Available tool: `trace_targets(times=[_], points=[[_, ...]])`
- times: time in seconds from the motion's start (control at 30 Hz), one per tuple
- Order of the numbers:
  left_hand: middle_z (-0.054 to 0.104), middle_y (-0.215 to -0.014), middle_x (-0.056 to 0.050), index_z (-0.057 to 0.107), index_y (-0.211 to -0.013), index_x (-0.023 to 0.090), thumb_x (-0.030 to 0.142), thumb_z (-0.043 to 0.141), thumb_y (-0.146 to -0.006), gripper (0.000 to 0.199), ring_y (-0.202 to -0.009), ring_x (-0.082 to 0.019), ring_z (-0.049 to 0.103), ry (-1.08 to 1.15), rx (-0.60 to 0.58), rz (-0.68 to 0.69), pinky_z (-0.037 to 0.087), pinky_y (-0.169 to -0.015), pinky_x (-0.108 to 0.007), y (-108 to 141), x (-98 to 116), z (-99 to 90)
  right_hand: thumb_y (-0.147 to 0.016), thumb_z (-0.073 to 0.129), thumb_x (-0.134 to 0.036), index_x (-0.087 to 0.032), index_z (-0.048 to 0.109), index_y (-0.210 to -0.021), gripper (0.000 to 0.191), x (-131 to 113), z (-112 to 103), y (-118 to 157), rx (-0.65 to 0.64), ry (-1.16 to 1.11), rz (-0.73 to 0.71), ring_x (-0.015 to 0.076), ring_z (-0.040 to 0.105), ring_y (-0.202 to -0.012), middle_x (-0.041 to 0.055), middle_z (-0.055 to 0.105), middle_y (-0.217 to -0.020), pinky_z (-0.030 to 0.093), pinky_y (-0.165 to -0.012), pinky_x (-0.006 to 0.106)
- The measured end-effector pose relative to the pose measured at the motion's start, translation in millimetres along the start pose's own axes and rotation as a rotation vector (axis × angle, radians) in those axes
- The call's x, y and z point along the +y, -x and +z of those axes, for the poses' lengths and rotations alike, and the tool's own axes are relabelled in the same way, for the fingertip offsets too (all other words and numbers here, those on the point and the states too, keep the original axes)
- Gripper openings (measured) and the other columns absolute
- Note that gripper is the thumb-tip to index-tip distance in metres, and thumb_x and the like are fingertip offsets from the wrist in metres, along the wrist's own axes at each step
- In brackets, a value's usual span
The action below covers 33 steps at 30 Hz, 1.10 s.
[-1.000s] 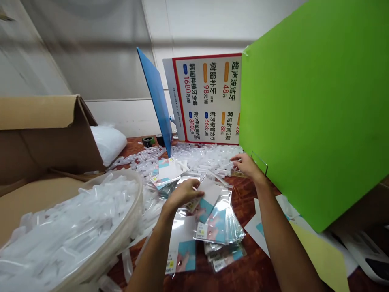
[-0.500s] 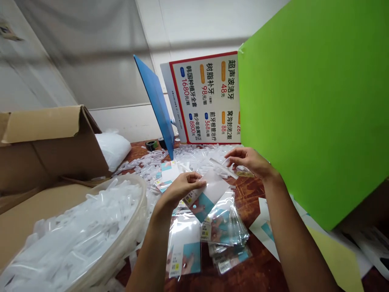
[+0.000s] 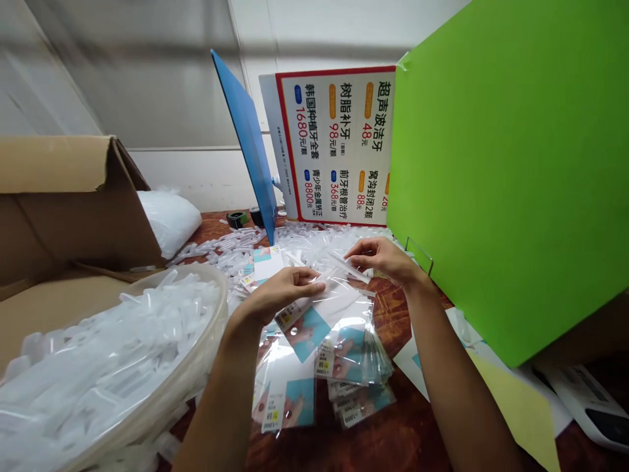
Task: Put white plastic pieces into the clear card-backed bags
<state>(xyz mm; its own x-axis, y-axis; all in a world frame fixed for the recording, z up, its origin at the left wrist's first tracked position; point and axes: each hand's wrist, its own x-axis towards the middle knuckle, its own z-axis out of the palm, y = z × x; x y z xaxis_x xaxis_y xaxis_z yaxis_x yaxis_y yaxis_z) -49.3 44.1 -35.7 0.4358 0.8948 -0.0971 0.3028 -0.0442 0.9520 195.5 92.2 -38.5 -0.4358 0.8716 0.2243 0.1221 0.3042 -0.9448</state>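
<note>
To the left of the green board [image 3: 515,183], the left hand [image 3: 289,288] has its thumb and fingers closed on the upper edge of a printed card [image 3: 309,328], which lies slantwise over the packet stack [image 3: 339,373]. The right hand [image 3: 383,259], nearer the green board, is narrow, its fingertips drawn together beside a clear strip [image 3: 361,274]; whether they grip it or some thin film cannot be told.

For good handling, the left hand would do best with a light pinch at the very edge, so that the card stays flat and the picture free of prints. The right fingers would need a fine tip pinch, since clear plastic is hard to see and may slip or cling. A slow pull in line with the edge should crease less than a twist, and low wrists would spare the packets fanned out beneath.

The price panel [image 3: 339,144], adjoining the green board's far edge on its left, is turned sideways. It reads 超声波洁牙 48元, 树脂补牙 98元/颗, 韩国种植牙全套 1680元/颗, 窝沟封闭2颗 88元, 前牙根管治疗 368元/颗 and 青少年金属矫正 8800元. Left of the green board and nearer the person, the flat packet [image 3: 295,400] bears an upside-down label with a yellow patch and what looks like 1,000; its smaller print is too small to read, and no brand name is legible
</note>
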Motion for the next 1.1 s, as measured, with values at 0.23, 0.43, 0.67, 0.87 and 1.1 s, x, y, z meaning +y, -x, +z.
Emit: trace_targets(times=[0.23, 0.43, 0.67, 0.87, 1.1], points=[[0.043, -0.063, 0.004, 0.049, -0.063, 0.018, 0.063, 0.063, -0.074, 0.048, -0.059, -0.011, 0.037, -0.223, 0.082, 0.032, 0.025, -0.056, -0.026, 3, 3, 1.2, -0.07, 0.078, -0.026, -0.017, 0.076, -0.079, 0.014, -9, 21, -5, -0.009, 0.071, -0.077, 0.0138, 0.062, -0.071, 0.0043, 0.07, -0.078, 0.049, -0.067, 0.029], [0.038, -0.063, 0.005, 0.05, -0.065, 0.019, 0.061, 0.067, -0.072, 0.046, -0.056, -0.01, 0.032, -0.214, 0.101, 0.025, 0.02, -0.053, -0.026, -2, -3, 1.1, -0.073, 0.075, -0.024, -0.019, 0.077, -0.082, 0.011, -10, 23, -5, -0.075, 0.062, -0.093, 0.0139, 0.062, -0.076, 0.0039, 0.071, -0.084, 0.049, -0.069, 0.028], [0.039, -0.062, 0.005, 0.056, -0.067, 0.018, 0.058, 0.07, -0.07, 0.042, -0.056, -0.01, 0.034, -0.164, 0.068, 0.049, 0.02, -0.053, -0.026, -4, -3, 6.0, -0.072, 0.077, -0.036, -0.014, 0.07, -0.073, 0.023, -5, 38, -6, -0.301, 0.031, -0.02, 0.0093, 0.049, -0.056, -0.0015, 0.057, -0.06, 0.038, -0.052, 0.023], [0.054, -0.069, 0.001, 0.058, -0.069, 0.018, 0.06, 0.071, -0.068, 0.045, -0.063, -0.012, 0.047, 0.031, 0.245, 0.033, 0.031, -0.057, -0.025, -7, -4, 7.5, -0.086, 0.059, -0.033, -0.015, 0.072, -0.092, 0.023, 45, 25, -29, 0.077, 0.179, -0.071, 0.0157, 0.059, -0.076, 0.0052, 0.067, -0.084, 0.047, -0.071, 0.028], [0.069, -0.093, -0.008, 0.06, -0.098, 0.016, 0.068, 0.065, -0.072, 0.059, -0.089, -0.021, 0.064, 0.45, 0.306, -0.077, 0.049, -0.072, -0.029, -14, -17, -1.1, -0.082, 0.053, -0.007, -0.014, 0.072, -0.104, 0.029, 126, 1, -21, 0.371, 0.817, 0.229, 0.0278, 0.053, -0.115, 0.0154, 0.066, -0.116, 0.031, -0.105, 0.044]])
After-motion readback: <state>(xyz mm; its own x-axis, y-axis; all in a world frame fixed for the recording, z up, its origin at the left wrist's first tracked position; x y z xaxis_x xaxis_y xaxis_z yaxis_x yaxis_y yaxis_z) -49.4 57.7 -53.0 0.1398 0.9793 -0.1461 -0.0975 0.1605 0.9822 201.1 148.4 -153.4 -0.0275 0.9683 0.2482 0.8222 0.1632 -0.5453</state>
